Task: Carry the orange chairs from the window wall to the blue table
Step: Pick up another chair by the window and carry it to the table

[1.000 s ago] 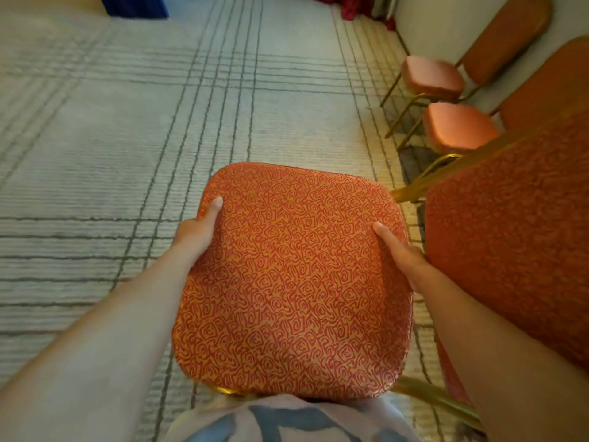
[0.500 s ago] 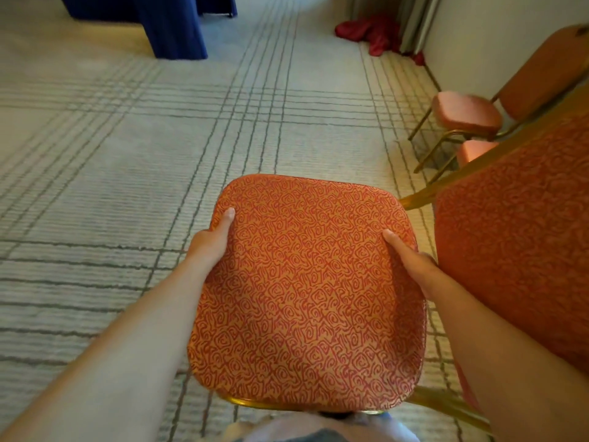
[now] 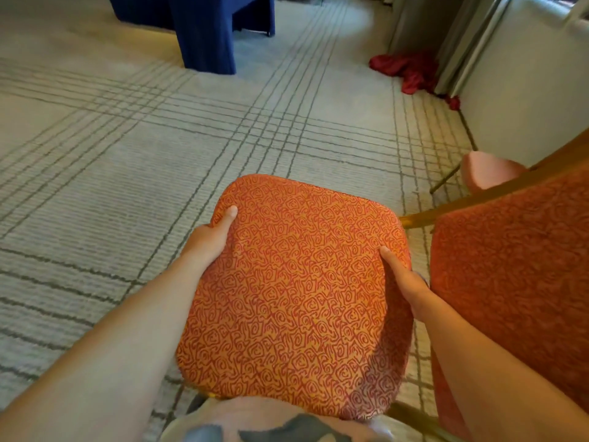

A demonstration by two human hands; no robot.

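Close in front of me, from the head camera, an orange chair (image 3: 296,298) shows its swirl-patterned seat over the striped carpet (image 3: 95,186). My left grip (image 3: 208,240) clasps the seat's left edge, thumb on top, fingers tucked under out of sight. My right grip (image 3: 404,285) clasps the right edge likewise. An orange backrest (image 3: 516,266) sits just beside my right forearm. Far ahead, upper left, stands the blue desk (image 3: 204,30). Red cloth (image 3: 408,70) lies by the wall.
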